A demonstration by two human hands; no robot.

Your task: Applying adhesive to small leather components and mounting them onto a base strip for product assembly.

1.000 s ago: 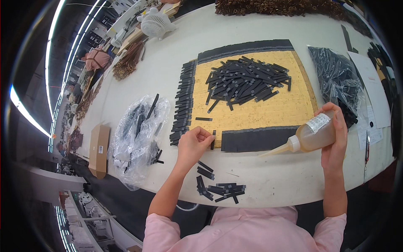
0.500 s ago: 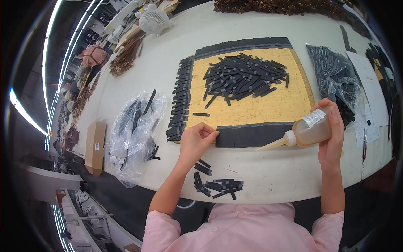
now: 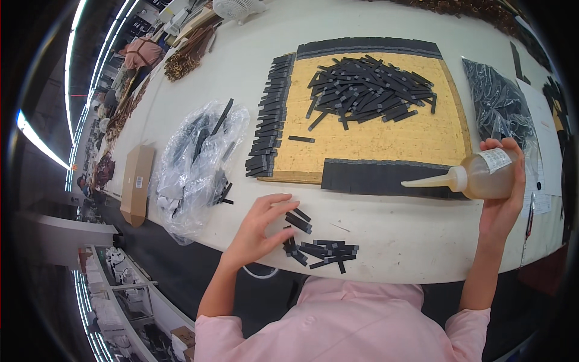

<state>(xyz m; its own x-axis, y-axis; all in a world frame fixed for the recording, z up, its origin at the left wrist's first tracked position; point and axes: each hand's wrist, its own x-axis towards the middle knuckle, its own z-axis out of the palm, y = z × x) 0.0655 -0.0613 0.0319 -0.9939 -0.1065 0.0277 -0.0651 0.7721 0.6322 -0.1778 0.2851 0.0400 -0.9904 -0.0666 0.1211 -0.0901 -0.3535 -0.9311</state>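
Note:
My right hand (image 3: 502,187) grips a squeeze bottle (image 3: 491,173) of amber liquid, its long nozzle pointing left above a row of black strips (image 3: 368,177). That row lies side by side along the near edge of a yellow board (image 3: 386,146). My left hand (image 3: 258,228) is open over the table, fingers apart, beside a small group of loose black strips (image 3: 329,248). A large heap of black strips (image 3: 371,87) with grey ends sits on the board. One single strip (image 3: 301,139) lies apart near its left side. More strips (image 3: 268,114) overhang the left edge.
To the left lie a clear plastic bag (image 3: 199,169) with black strips inside and a brown cardboard box (image 3: 137,184). At the right are another bag of black pieces (image 3: 497,99), white paper (image 3: 537,120) and a thin pen-like tool (image 3: 529,216). A white fan (image 3: 238,8) stands at the back.
My left hand has left the end of the near row and moved down toward the loose strips, its fingers spreading. The bottle in my right hand is still held, nozzle pointing left. The view has shifted.

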